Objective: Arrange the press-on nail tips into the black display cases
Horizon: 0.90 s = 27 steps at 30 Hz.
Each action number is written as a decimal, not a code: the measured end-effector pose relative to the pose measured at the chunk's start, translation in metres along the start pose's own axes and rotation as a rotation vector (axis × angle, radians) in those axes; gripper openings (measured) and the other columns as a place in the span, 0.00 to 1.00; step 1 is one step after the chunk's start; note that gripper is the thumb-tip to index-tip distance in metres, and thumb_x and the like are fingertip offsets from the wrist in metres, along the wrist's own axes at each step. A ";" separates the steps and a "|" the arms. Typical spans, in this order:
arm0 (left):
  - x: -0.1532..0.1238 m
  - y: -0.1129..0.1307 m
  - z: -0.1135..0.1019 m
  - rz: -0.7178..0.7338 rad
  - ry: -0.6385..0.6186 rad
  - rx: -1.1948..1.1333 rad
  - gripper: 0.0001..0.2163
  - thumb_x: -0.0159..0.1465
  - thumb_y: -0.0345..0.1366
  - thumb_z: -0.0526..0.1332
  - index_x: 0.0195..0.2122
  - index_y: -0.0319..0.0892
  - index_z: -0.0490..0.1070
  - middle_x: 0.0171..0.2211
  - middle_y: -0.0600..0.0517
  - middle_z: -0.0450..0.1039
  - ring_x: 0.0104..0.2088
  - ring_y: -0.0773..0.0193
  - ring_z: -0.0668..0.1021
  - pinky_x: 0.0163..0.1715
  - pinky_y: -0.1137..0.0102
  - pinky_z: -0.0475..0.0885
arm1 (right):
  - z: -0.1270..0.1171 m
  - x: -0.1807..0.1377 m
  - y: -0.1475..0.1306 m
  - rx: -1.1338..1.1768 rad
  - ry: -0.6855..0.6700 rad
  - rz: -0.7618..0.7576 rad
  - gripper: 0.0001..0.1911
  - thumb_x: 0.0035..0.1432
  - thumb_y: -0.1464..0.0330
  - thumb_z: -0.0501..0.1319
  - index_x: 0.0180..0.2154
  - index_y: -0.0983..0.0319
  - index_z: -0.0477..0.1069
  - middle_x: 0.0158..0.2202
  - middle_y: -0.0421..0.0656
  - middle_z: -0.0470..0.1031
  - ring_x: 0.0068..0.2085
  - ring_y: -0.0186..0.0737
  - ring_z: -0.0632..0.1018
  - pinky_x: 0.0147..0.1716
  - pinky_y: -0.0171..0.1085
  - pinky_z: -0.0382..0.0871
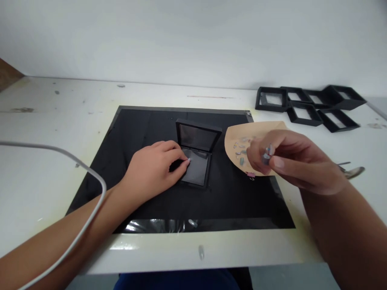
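Note:
An open black display frame point(195, 177) with clear film stands on the black mat, its lid point(198, 137) tilted up at the back. My left hand point(157, 167) rests at its left side, thumb and forefinger pinched around a small shiny piece point(189, 160) over the lower film. Raised above the tan paper sheet, my right hand point(290, 161) is closed, with a small glossy grey-blue decorated piece point(266, 154), perhaps a press-on nail, between thumb and fingers. Several similar grey pieces point(242, 161) lie on the tan paper point(232, 135), partly hidden by this hand.
Several black frames point(272, 105) sit at the back right by the wall. A white cable point(60, 149) crosses over my left forearm. Metal scissors or a similar tool point(354, 172) lie behind my right wrist. Below is the black mat point(145, 125), with a loose piece point(192, 222) near its front edge.

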State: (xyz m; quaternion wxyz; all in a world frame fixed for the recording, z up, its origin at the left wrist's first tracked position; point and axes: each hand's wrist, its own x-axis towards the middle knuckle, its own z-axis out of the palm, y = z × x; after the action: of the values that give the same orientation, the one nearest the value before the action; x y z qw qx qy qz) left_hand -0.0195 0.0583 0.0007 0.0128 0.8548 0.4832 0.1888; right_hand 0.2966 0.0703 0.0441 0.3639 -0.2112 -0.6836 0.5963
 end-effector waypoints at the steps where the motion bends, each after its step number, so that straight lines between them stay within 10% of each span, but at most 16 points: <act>1: 0.000 0.001 0.000 -0.008 0.004 0.011 0.12 0.73 0.44 0.61 0.37 0.47 0.81 0.43 0.52 0.85 0.43 0.55 0.85 0.33 0.64 0.72 | 0.000 0.000 0.000 -0.009 -0.006 0.005 0.04 0.73 0.66 0.64 0.41 0.56 0.77 0.29 0.38 0.69 0.29 0.34 0.69 0.28 0.37 0.68; 11: 0.007 0.004 0.001 -0.108 0.149 -0.027 0.16 0.76 0.42 0.57 0.31 0.44 0.73 0.30 0.52 0.76 0.32 0.62 0.78 0.25 0.67 0.62 | 0.023 0.001 -0.002 -0.163 -0.031 0.145 0.10 0.67 0.62 0.70 0.34 0.59 0.75 0.26 0.38 0.71 0.25 0.31 0.68 0.23 0.33 0.60; 20: -0.013 0.026 -0.009 0.564 0.231 -0.393 0.12 0.75 0.44 0.65 0.56 0.49 0.78 0.41 0.53 0.87 0.36 0.66 0.86 0.36 0.70 0.79 | 0.053 0.000 -0.010 -0.052 -0.227 0.363 0.07 0.61 0.66 0.72 0.33 0.60 0.77 0.19 0.31 0.59 0.21 0.26 0.57 0.18 0.31 0.49; 27: -0.017 0.030 -0.013 0.601 0.160 -0.494 0.12 0.71 0.37 0.70 0.55 0.57 0.81 0.45 0.59 0.88 0.35 0.66 0.87 0.33 0.68 0.82 | 0.058 -0.001 -0.007 0.013 -0.318 0.412 0.10 0.63 0.65 0.72 0.32 0.62 0.76 0.19 0.30 0.62 0.20 0.24 0.59 0.17 0.28 0.49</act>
State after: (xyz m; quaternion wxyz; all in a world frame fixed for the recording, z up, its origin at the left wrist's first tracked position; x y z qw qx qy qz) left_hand -0.0071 0.0255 0.0136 0.1245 0.9118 0.1509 0.3610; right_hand 0.2551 0.0301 0.0490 0.1243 -0.2473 -0.6708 0.6880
